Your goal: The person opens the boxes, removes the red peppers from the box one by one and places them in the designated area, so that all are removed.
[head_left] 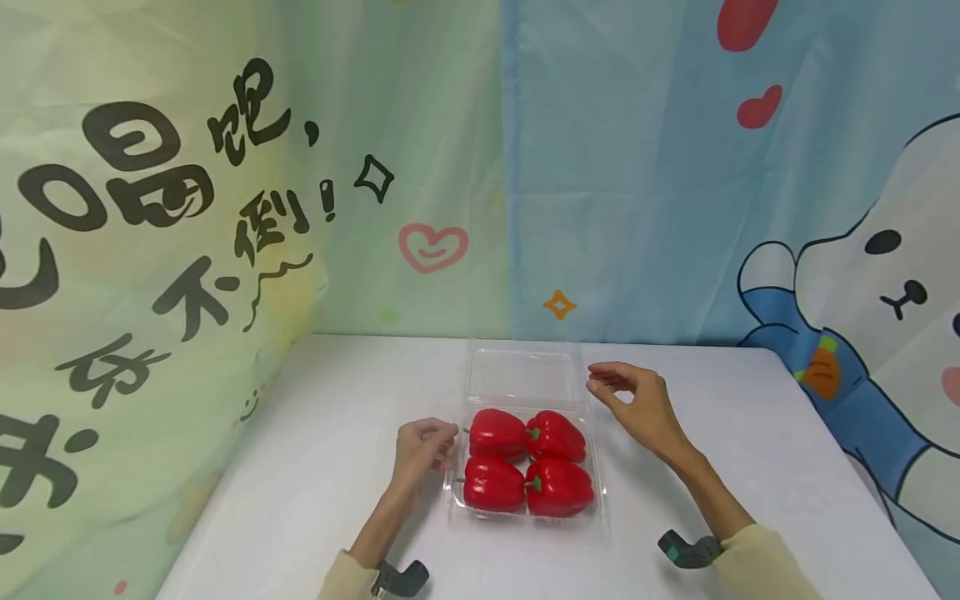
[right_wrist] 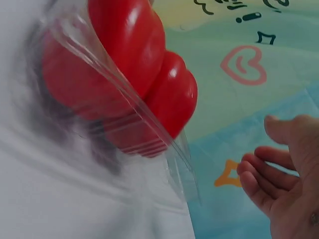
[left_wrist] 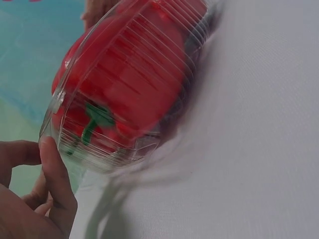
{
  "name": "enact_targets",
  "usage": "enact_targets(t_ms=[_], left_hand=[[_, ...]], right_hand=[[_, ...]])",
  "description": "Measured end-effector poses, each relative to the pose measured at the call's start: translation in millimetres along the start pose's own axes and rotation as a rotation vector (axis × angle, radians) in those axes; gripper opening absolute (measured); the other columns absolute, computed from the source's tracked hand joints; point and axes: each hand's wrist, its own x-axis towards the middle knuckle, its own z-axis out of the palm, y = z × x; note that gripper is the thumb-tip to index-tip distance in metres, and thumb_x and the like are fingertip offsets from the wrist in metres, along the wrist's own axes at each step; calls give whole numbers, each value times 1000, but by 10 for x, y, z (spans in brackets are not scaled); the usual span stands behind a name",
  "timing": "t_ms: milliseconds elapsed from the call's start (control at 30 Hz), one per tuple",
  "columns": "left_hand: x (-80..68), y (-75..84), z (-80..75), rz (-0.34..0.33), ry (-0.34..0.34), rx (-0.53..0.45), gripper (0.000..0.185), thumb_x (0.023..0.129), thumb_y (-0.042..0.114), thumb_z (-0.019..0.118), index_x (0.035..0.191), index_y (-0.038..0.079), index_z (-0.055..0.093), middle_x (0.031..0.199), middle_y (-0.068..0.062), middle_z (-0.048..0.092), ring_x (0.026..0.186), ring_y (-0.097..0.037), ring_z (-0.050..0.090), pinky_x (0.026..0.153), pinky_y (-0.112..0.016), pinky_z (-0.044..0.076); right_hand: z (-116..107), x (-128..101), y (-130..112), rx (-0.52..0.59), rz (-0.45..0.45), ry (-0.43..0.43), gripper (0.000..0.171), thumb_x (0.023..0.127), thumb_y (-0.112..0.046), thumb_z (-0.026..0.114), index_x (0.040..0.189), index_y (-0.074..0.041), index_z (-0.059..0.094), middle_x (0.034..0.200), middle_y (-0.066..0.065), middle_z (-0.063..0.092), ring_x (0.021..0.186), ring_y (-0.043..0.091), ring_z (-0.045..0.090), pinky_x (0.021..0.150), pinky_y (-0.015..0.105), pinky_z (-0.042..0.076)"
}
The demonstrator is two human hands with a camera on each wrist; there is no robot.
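Observation:
A clear plastic clamshell container (head_left: 598,500) lies on the table with its transparent lid (head_left: 522,375) folded back, away from me. Several red bell peppers (head_left: 560,487) with green stems fill its base in rows. At the container's left side, my left hand (head_left: 422,450) pinches the rim (left_wrist: 60,97) between thumb and index finger. My right hand (head_left: 633,404) is in the air just right of the lid, fingers loosely bent and holding nothing. In the right wrist view, that hand (right_wrist: 284,174) is apart from the container wall.
The white table (head_left: 315,467) extends on both sides of the container. Behind it hangs a printed curtain (head_left: 600,208) with hearts, lettering and a cartoon bear. A dark wrist device (head_left: 688,550) sits at the right sleeve, another (head_left: 402,578) at the left.

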Motion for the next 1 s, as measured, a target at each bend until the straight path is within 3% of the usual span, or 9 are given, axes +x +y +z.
enact_targets(t_ms=[267, 533, 733, 1000], left_hand=[[14, -33, 19, 19, 10, 18, 28, 102, 19, 74, 100, -8, 75, 74, -9, 72, 62, -10, 65, 52, -20, 56], [31, -18, 13, 36, 1, 2, 24, 101, 16, 76, 99, -8, 75, 69, -8, 71, 53, -9, 61, 55, -19, 55], [48, -27, 15, 33, -10, 0, 23, 101, 13, 75, 98, -9, 74, 68, -11, 70, 54, -8, 61, 59, -18, 56], [45, -34, 16, 23, -7, 17, 23, 102, 15, 76, 98, -8, 74, 67, -6, 69, 55, -8, 62, 60, -18, 56]], right_hand=[[61, -296, -142, -37, -110, -55, 43, 91, -17, 89, 132, -10, 76, 121, 5, 82, 100, 22, 75, 92, 16, 59], [124, -588, -183, 14, -156, -121, 51, 81, -20, 98, 128, -15, 78, 121, 0, 82, 98, 22, 74, 90, 42, 66], [194, -722, -229, 34, -175, -170, 65, 72, -22, 103, 131, -16, 76, 123, -2, 79, 99, 15, 75, 86, 43, 69], [247, -804, -253, 56, -178, -195, 69, 71, -25, 104, 133, -15, 74, 127, -3, 78, 102, 13, 75, 88, 45, 69]])
